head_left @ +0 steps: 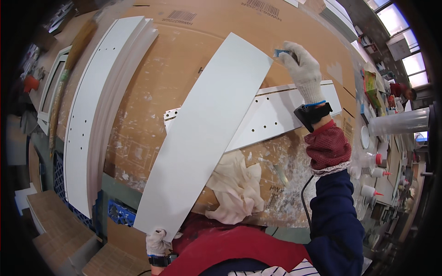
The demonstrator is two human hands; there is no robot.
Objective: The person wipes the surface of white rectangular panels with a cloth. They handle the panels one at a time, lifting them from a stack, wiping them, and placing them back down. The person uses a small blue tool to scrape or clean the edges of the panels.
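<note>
A long white board (pixel 202 119) lies slantwise in front of me, its far end near the middle of the table. My left hand (pixel 159 242), in a pale knit glove, is closed on the board's near end. Beyond its far right corner is my right hand (pixel 301 69), gloved too, pinching a small flat blue-grey piece (pixel 279 53) whose kind I cannot make out. Underneath, crossing the board, rests a second white panel (pixel 271 115) with drilled holes and a groove; its middle is hidden. A crumpled off-white cloth (pixel 237 188) lies against the board's right edge.
Cardboard (pixel 142 92) spotted with white covers the table. Several white drilled boards (pixel 87 110) are stacked at the left, beside a long-handled brush (pixel 62 92). Red-tipped bottles (pixel 370 191) and a clear cylinder (pixel 398 123) stand at the right. A cable (pixel 304 198) hangs by my right sleeve.
</note>
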